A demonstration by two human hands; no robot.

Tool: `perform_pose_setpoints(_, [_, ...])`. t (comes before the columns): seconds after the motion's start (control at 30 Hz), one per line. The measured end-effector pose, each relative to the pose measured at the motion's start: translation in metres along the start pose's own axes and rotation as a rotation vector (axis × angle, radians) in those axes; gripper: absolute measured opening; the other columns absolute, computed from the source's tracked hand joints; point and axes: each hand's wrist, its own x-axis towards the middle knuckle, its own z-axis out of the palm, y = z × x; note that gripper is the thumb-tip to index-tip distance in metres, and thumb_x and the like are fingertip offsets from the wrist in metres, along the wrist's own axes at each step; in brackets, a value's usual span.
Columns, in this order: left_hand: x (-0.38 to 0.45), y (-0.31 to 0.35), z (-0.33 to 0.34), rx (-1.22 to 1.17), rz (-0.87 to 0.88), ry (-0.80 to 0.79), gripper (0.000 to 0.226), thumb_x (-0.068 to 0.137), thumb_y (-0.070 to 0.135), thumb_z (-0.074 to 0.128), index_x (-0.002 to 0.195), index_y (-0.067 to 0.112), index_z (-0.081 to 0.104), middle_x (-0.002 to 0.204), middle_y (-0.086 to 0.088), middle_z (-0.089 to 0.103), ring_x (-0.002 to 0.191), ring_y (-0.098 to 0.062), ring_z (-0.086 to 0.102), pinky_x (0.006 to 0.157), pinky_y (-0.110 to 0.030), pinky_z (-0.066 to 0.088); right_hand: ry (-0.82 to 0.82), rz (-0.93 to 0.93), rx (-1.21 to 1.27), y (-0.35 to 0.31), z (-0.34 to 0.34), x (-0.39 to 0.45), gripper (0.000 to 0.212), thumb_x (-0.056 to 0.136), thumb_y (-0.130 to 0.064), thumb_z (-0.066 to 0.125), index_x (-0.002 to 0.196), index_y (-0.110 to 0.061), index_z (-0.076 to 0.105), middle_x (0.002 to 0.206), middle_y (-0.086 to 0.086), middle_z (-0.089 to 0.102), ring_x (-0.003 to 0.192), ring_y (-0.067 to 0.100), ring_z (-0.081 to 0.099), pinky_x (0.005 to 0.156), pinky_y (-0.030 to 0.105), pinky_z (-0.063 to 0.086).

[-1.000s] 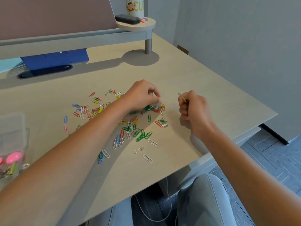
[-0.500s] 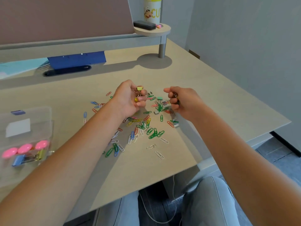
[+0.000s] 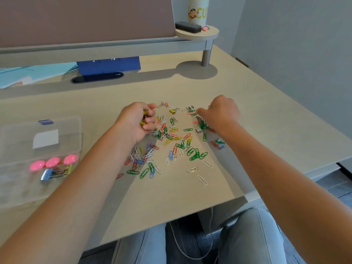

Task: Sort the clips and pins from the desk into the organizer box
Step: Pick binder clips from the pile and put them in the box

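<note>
On desk (image 3: 257, 103): paper clips (image 3: 171, 143) scattered in many colours between both hands, one yellow binder clip (image 3: 173, 111) loose at far edge of scatter. Left hand (image 3: 136, 121) curled over near-left part of pile, gripping yellow clips in fist. Right hand (image 3: 221, 113) knuckles up at right side of pile, fingers curled, something small and metallic at top of fist; contents unclear. Clear box (image 3: 41, 157) at left, well apart from pile, lid open, holding three pink pins (image 3: 53, 162) and some binder clips.
</note>
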Motion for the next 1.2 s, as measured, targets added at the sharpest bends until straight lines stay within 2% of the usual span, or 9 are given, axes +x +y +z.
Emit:
perform_pose_setpoints(0.17, [-0.012, 0.004, -0.021, 0.258, 0.188, 0.155, 0.021, 0.093, 0.010, 0.045, 0.099, 0.004, 0.065, 0.052, 0.005, 0.030, 0.044, -0.011, 0.023, 0.037, -0.019, 0.015, -0.010, -0.028, -0.092, -0.011, 0.000, -0.002, 0.027, 0.083, -0.032, 0.073, 0.079, -0.013, 0.055, 0.088, 0.009, 0.062, 0.079, 0.032, 0.061, 0.063, 0.034, 0.046])
perform_pose_setpoints(0.3, [-0.022, 0.000, -0.032, 0.740, 0.403, 0.255, 0.015, 0.090, 0.017, 0.061, 0.093, 0.018, 0.075, 0.067, 0.005, 0.056, 0.049, -0.011, 0.046, 0.044, -0.020, 0.036, 0.000, 0.002, 0.034, -0.016, 0.003, -0.002, 0.028, 0.081, -0.034, 0.070, 0.081, -0.008, 0.060, 0.082, 0.009, 0.061, 0.074, 0.031, 0.058, 0.061, 0.032, 0.043])
perform_pose_setpoints(0.4, [-0.022, -0.007, -0.038, 1.057, 0.556, 0.246, 0.009, 0.086, 0.020, 0.068, 0.089, 0.024, 0.076, 0.081, 0.004, 0.070, 0.063, -0.014, 0.063, 0.055, -0.017, 0.047, -0.041, 0.064, 0.381, -0.025, 0.002, -0.006, 0.032, 0.074, -0.035, 0.071, 0.065, -0.008, 0.056, 0.060, 0.003, 0.049, 0.054, 0.022, 0.045, 0.053, 0.028, 0.035])
perform_pose_setpoints(0.5, [-0.015, -0.010, -0.038, 1.261, 0.594, 0.293, 0.011, 0.083, 0.025, 0.073, 0.092, 0.028, 0.077, 0.089, 0.001, 0.071, 0.074, -0.019, 0.065, 0.072, -0.032, 0.055, -0.262, 0.241, 0.925, -0.039, -0.005, -0.011, 0.023, 0.074, -0.032, 0.070, 0.071, -0.012, 0.061, 0.059, 0.001, 0.034, 0.044, 0.017, 0.025, 0.044, 0.024, 0.025])
perform_pose_setpoints(0.63, [-0.008, -0.012, -0.031, 1.396, 0.622, 0.286, 0.010, 0.084, 0.031, 0.072, 0.093, 0.031, 0.076, 0.089, -0.001, 0.067, 0.082, -0.025, 0.063, 0.069, -0.033, 0.050, -0.724, 0.424, 1.498, -0.045, -0.009, -0.017, 0.024, 0.087, -0.031, 0.048, 0.075, -0.012, 0.057, 0.060, -0.010, 0.022, 0.044, 0.008, 0.013, 0.039, 0.019, 0.011])
perform_pose_setpoints(0.73, [-0.005, -0.013, -0.028, 1.459, 0.651, 0.266, 0.012, 0.085, 0.034, 0.072, 0.095, 0.031, 0.076, 0.087, 0.000, 0.065, 0.086, -0.026, 0.062, 0.066, -0.032, 0.042, -0.857, 0.454, 1.683, -0.045, -0.005, -0.019, 0.034, 0.091, -0.032, 0.042, 0.074, -0.009, 0.060, 0.060, -0.009, 0.026, 0.043, 0.006, 0.017, 0.042, 0.019, 0.009])
perform_pose_setpoints(0.93, [0.005, -0.009, -0.025, 1.511, 0.686, 0.251, 0.010, 0.086, 0.031, 0.070, 0.096, 0.027, 0.072, 0.081, 0.002, 0.061, 0.087, -0.025, 0.060, 0.065, -0.031, 0.036, -0.831, 0.480, 1.604, -0.055, -0.003, -0.015, 0.035, 0.098, -0.035, 0.053, 0.068, -0.019, 0.048, 0.061, -0.004, 0.046, 0.042, 0.006, 0.038, 0.033, 0.014, 0.027])
perform_pose_setpoints(1.07, [0.011, -0.005, -0.025, 1.481, 0.706, 0.254, 0.012, 0.091, 0.029, 0.062, 0.090, 0.026, 0.073, 0.074, 0.003, 0.058, 0.078, -0.024, 0.058, 0.061, -0.031, 0.035, -0.794, 0.464, 1.587, -0.060, -0.003, -0.009, 0.021, 0.101, -0.019, 0.055, 0.085, -0.010, 0.064, 0.071, 0.001, 0.061, 0.052, 0.006, 0.054, 0.041, 0.013, 0.044])
perform_pose_setpoints(1.2, [0.009, -0.005, -0.029, 1.278, 0.703, 0.288, 0.018, 0.090, 0.031, 0.059, 0.081, 0.021, 0.071, 0.062, 0.006, 0.057, 0.064, -0.021, 0.056, 0.055, -0.030, 0.035, -0.571, 0.212, 1.170, -0.058, 0.004, 0.002, 0.022, 0.100, -0.010, 0.052, 0.109, -0.008, 0.071, 0.072, -0.001, 0.053, 0.051, 0.008, 0.039, 0.041, 0.020, 0.028])
